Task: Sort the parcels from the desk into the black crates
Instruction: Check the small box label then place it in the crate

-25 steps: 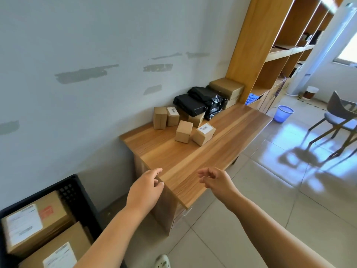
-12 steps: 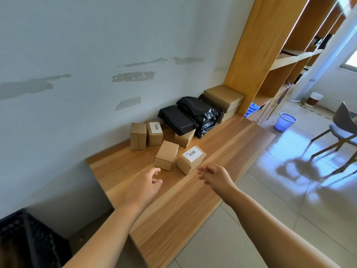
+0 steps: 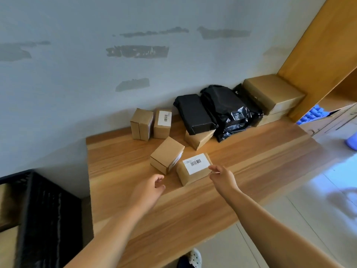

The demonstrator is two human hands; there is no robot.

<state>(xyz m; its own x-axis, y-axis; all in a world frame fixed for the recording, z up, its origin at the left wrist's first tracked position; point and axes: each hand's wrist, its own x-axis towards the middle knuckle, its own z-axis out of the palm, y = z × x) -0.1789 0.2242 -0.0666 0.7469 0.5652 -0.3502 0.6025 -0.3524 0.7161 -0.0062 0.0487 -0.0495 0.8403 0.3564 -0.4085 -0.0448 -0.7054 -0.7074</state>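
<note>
Hands reach over desk; left hand and right hand flank labelled box, grip loosely apart, holding nothing.

Daylight from right, glare on floor; blurred, distorted edges

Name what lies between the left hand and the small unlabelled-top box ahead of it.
Only bare desk separates the left hand from the plain box, per the head view.
</note>
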